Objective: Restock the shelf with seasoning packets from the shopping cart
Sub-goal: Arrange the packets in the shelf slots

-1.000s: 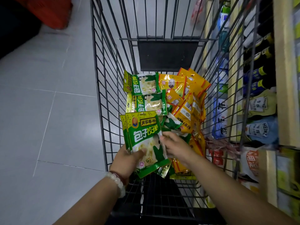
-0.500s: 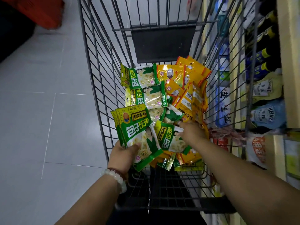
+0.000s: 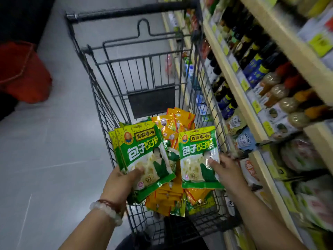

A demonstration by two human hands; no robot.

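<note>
Holding a fanned stack of green packets [image 3: 144,159] in my left hand [image 3: 120,181], thumb clamped across the front, I pinch one more green packet [image 3: 198,157] with my right hand [image 3: 227,170], thumb on its face. Both sit just above the shopping cart [image 3: 100,105], where orange packets [image 3: 173,123] remain piled. Best, I judge, to square the single packet onto the stack before turning to the shelf [image 3: 239,91] on the right. Each green front reads 包子饺子料; farther off, a pouch [image 3: 246,139] on the shelf says HEINZ.
</note>
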